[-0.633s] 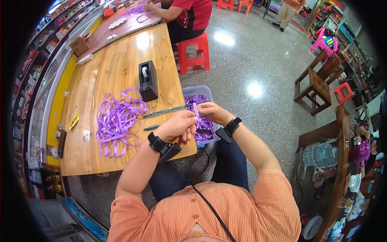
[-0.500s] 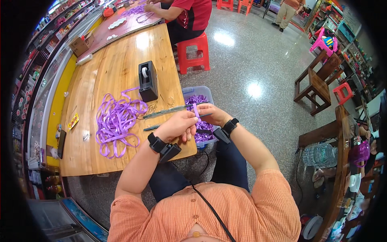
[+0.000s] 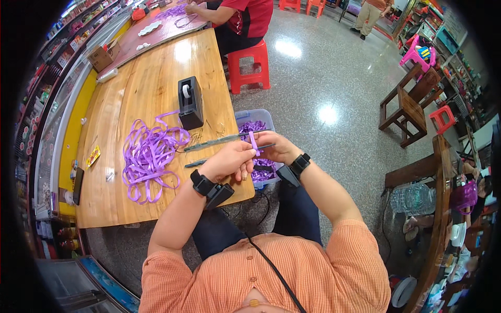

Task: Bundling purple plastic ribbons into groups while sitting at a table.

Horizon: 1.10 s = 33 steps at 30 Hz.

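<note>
Just past the table's right edge, my two hands meet at a narrow purple ribbon [image 3: 252,140]. It crosses two dark, slim rods that jut out from the table, an upper rod [image 3: 215,142] and a lower rod [image 3: 195,164]. My left hand [image 3: 229,160] has its thumb and forefinger pinched on the ribbon, the other fingers curled beneath. My right hand [image 3: 278,147] is closed at the ribbon from the other side, near the rod tips; its fingertips are partly hidden. Left of the rods lies a loose heap of purple ribbon [image 3: 151,156], with one strand running toward the tape dispenser.
A black tape dispenser [image 3: 191,104] stands on the wooden table [image 3: 130,88]. Below its right edge sits a plastic tub [image 3: 261,116] of purple ribbon pieces. Beyond, a person in red [image 3: 245,21] sits on a red stool [image 3: 249,70]. A wooden chair [image 3: 409,107] is at right.
The ribbon between my hands now stands a little straighter across the rods, and my right fingers have shifted slightly. Otherwise the scene is nearly the same.
</note>
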Each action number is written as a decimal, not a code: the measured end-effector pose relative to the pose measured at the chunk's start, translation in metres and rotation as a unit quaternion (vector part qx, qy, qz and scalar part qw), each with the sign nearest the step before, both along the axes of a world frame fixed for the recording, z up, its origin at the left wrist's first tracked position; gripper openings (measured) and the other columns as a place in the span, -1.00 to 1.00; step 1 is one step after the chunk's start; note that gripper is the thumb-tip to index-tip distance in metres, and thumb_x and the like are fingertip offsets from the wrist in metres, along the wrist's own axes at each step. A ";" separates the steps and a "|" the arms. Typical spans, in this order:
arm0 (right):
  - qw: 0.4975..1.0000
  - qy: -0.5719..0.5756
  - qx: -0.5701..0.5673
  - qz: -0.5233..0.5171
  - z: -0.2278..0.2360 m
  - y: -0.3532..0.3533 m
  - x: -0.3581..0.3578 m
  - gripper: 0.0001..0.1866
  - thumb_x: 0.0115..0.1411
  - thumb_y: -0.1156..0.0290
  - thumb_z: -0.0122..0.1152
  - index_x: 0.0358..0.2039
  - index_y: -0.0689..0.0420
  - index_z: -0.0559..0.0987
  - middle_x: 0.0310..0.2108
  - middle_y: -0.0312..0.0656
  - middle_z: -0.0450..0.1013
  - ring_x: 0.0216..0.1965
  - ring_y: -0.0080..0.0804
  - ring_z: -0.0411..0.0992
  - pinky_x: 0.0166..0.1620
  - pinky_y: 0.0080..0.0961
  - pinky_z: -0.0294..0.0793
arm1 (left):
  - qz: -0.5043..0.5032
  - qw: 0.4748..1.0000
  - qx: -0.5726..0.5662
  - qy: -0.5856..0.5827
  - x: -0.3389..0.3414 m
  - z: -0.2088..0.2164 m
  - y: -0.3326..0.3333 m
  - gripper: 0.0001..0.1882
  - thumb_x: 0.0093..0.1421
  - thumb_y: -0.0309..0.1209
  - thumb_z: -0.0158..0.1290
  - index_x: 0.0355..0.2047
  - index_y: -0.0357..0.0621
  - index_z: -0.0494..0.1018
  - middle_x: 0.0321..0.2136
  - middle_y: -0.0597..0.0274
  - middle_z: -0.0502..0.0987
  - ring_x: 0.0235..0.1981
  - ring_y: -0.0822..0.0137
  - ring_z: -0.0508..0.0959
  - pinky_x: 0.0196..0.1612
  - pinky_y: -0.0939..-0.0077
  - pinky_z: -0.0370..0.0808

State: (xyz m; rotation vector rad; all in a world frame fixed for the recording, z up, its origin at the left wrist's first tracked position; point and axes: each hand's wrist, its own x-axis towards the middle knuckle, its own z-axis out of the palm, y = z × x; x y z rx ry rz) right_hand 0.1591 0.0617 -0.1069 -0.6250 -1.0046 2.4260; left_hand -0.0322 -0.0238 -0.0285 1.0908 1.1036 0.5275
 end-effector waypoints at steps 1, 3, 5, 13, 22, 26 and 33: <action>0.999 0.027 -0.025 0.002 0.003 -0.001 -0.001 -0.66 0.29 0.18 0.16 -0.09 0.17 0.56 -0.19 -0.20 0.55 -0.15 -0.33 0.52 -0.01 -0.26 0.53 | -0.001 1.000 -0.001 -0.002 0.000 0.000 0.000 -0.76 0.39 -0.31 -0.10 -0.31 -0.25 0.40 -0.59 0.26 0.52 -0.72 0.51 0.50 -0.72 0.70 0.42; 0.998 0.019 -0.065 -0.002 0.011 -0.002 -0.002 -0.61 0.29 0.09 0.12 -0.13 0.16 0.58 -0.21 -0.19 0.56 -0.16 -0.32 0.51 -0.01 -0.27 0.51 | -0.004 1.000 -0.001 0.005 0.000 0.001 0.000 -0.76 0.41 -0.30 -0.12 -0.28 -0.23 0.39 -0.60 0.29 0.51 -0.72 0.53 0.50 -0.73 0.72 0.40; 0.994 0.009 -0.107 -0.012 0.014 -0.002 0.000 -0.55 0.29 -0.01 0.09 -0.16 0.15 0.60 -0.22 -0.19 0.56 -0.18 -0.31 0.51 -0.01 -0.28 0.50 | -0.013 1.000 -0.003 0.010 0.001 0.001 0.000 -0.76 0.43 -0.29 -0.14 -0.25 -0.21 0.38 -0.60 0.31 0.51 -0.73 0.55 0.49 -0.74 0.75 0.39; 0.992 -0.107 -0.017 -0.062 0.041 -0.015 0.002 -0.49 0.24 -0.15 0.16 -0.21 0.09 0.63 -0.32 -0.27 0.57 -0.28 -0.39 0.49 -0.17 -0.49 0.45 | 0.001 1.000 -0.011 0.013 0.002 0.003 -0.002 -0.77 0.43 -0.31 -0.13 -0.23 -0.23 0.38 -0.60 0.30 0.50 -0.73 0.53 0.49 -0.74 0.72 0.39; 0.823 -0.384 0.363 -0.207 0.065 -0.051 -0.017 -0.59 0.14 0.13 0.38 -0.28 0.30 0.65 -0.35 -0.22 0.61 -0.33 -0.56 0.53 -0.26 -0.60 0.49 | -0.001 1.000 0.008 0.022 0.001 0.004 -0.002 -0.80 0.40 -0.33 -0.12 -0.23 -0.23 0.38 -0.60 0.29 0.50 -0.74 0.53 0.48 -0.75 0.70 0.39; 0.803 -0.390 0.351 -0.283 0.050 -0.048 -0.020 -0.63 0.16 0.18 0.31 -0.37 0.31 0.66 -0.48 -0.15 0.60 -0.40 -0.45 0.56 -0.31 -0.47 0.49 | -0.009 0.999 0.014 0.033 0.001 0.002 -0.001 -0.79 0.40 -0.33 -0.11 -0.26 -0.22 0.38 -0.60 0.29 0.50 -0.73 0.53 0.48 -0.75 0.70 0.39; 0.947 -0.184 0.091 -0.247 0.022 -0.036 -0.005 -0.77 0.18 0.25 0.26 -0.35 0.17 0.63 -0.45 -0.27 0.55 -0.49 -0.45 0.46 -0.31 -0.48 0.51 | -0.007 1.000 0.009 0.025 0.002 0.006 -0.002 -0.79 0.41 -0.33 -0.12 -0.28 -0.21 0.40 -0.61 0.31 0.49 -0.73 0.54 0.48 -0.74 0.72 0.39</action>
